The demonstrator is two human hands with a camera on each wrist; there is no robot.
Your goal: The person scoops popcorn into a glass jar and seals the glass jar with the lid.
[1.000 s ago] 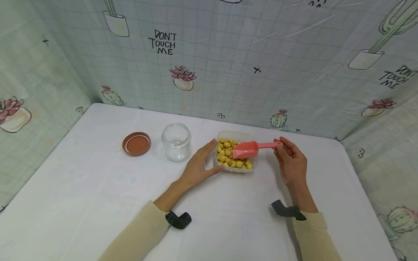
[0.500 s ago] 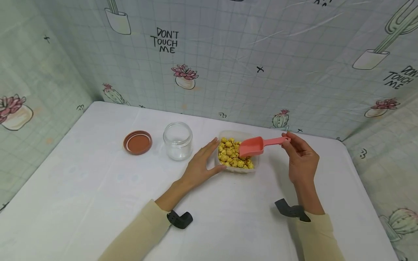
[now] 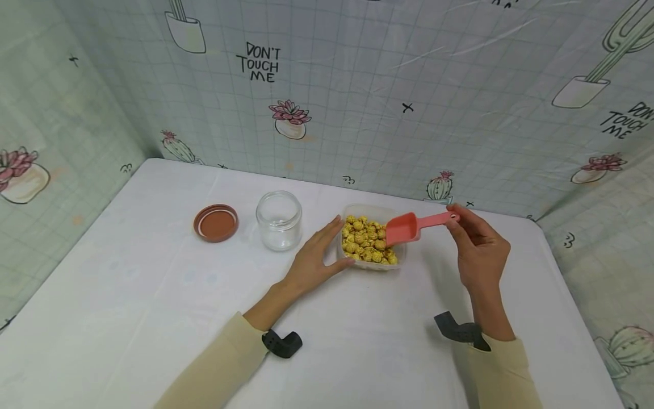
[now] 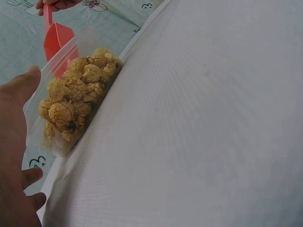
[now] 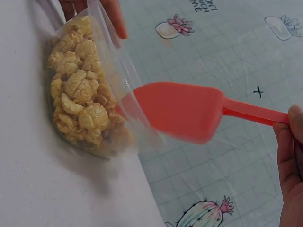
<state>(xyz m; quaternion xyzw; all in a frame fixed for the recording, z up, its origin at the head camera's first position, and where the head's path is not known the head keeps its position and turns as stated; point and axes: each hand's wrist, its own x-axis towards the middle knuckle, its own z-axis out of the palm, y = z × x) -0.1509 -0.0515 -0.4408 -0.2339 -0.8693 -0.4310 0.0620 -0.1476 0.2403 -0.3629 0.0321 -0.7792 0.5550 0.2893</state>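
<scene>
Left hand [image 3: 314, 255]: spread at left of popcorn tub [image 3: 373, 211]
Right hand [image 3: 482, 253]: red scoop [image 3: 403, 229] pinched over tub's right rim
Far backdrop [image 3: 352, 113]: "DON'T TOUCH ME" [image 3: 263, 62] printed at left

room over the near table [image 3: 368, 329], tub [image 3: 375, 212] and scoop [image 3: 403, 228] in the way between the hands [image 3: 314, 253] [image 3: 481, 250]

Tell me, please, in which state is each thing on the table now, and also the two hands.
tub: upright, uncovered, partly filled with popcorn
scoop: tilted, its front end inside the tub, no popcorn seen in it
jar: upright, uncovered, looks empty
lid: off the jar, lying flat
left hand: spread, at the tub's side
right hand: pinching the scoop's handle
</scene>
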